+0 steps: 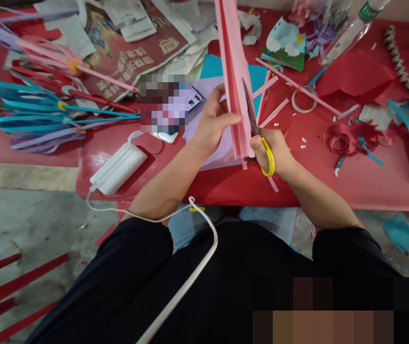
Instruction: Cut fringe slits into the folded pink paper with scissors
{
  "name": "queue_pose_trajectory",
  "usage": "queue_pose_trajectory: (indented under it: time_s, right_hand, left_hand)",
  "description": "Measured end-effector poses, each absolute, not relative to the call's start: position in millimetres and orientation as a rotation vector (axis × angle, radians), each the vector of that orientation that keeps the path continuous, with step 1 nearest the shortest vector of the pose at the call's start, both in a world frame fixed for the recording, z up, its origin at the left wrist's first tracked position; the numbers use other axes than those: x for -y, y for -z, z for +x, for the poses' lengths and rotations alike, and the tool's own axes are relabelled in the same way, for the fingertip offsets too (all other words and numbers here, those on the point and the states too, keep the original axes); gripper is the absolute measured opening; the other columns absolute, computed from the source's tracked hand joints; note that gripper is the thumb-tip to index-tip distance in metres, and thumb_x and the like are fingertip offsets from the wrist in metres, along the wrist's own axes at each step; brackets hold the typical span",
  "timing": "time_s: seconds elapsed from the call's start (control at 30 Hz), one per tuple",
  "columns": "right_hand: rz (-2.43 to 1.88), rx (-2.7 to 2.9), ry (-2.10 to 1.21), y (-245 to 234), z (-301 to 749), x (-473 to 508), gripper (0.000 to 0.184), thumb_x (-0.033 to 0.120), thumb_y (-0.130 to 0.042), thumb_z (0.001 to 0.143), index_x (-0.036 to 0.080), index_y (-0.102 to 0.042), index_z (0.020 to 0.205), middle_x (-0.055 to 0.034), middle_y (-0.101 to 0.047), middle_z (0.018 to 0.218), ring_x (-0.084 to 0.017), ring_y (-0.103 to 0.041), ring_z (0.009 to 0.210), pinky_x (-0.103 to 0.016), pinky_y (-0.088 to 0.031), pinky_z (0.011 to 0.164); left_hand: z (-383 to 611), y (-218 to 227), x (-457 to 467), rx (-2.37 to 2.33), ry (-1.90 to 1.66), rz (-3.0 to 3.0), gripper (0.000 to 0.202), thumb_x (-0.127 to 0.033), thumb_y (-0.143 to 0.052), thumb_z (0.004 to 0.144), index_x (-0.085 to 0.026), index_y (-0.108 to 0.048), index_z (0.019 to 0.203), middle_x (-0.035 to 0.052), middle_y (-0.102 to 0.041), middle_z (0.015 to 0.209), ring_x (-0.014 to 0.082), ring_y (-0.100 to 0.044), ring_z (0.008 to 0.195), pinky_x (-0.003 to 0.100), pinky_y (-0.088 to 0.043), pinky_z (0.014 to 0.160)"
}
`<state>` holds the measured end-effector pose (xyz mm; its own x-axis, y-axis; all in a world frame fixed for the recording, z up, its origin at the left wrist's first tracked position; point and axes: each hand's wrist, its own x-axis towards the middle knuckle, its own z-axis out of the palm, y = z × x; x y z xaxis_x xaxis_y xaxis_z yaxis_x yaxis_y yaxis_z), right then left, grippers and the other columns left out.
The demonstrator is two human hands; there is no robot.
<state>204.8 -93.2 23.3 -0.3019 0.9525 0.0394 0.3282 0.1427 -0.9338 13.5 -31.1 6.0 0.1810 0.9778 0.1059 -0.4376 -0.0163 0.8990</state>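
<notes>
My left hand [214, 119] pinches a long folded pink paper sheet [233, 62] and holds it upright over the red table [355, 177]. My right hand [274, 153] grips yellow-handled scissors [259, 138], whose blades point up along the right side of the pink paper. Thin pink strips [297, 86] lie on the table just beyond the scissors. A lilac sheet [207, 124] and a blue sheet [258, 71] lie under the hands.
A white power bank [118, 168] with a cable sits at the table's left front. Bundles of cut paper strips [46, 114] and newspapers [132, 52] lie to the left. A tape ring [304, 99], red scraps [355, 136] and a plastic bottle [351, 28] lie to the right.
</notes>
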Motion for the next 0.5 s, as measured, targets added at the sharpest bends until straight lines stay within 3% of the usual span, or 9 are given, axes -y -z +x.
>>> queue_pose_trajectory:
  time_s: [0.13,0.3,0.5]
  right_hand:
    - [-1.194,1.83,-1.181,-20.1,203.1,96.8,0.085,0.111,-0.051,0.092,0.028,-0.051,0.078,-0.0023,-0.061,0.062,-0.024,-0.073,0.062,-0.037,-0.061,0.058]
    - [-1.136,1.858,-1.206,-17.2,202.3,96.4,0.078,0.107,-0.049,0.097,0.029,-0.054,0.088,-0.0042,-0.069,0.066,-0.028,-0.079,0.069,-0.038,-0.059,0.061]
    - [-1.083,1.915,-1.045,-21.7,201.8,92.4,0.08,0.108,-0.04,0.098,0.03,-0.043,0.079,0.0012,-0.055,0.06,-0.018,-0.055,0.055,-0.038,-0.043,0.057]
  left_hand:
    - [10.6,-6.3,24.7,-0.785,-1.374,0.946,0.026,-0.042,-0.087,0.091,-0.032,-0.075,0.111,-0.0003,-0.081,0.106,0.0331,-0.074,0.126,0.047,-0.063,0.106]
    - [9.8,-9.4,26.7,-0.85,-1.437,0.903,0.032,-0.051,-0.094,0.092,-0.028,-0.077,0.107,0.0041,-0.081,0.108,0.037,-0.079,0.127,0.045,-0.067,0.1]
    - [11.1,-7.5,31.1,-0.833,-1.331,0.922,0.038,-0.053,-0.102,0.086,-0.029,-0.077,0.102,0.0051,-0.083,0.103,0.0387,-0.08,0.126,0.048,-0.07,0.098]
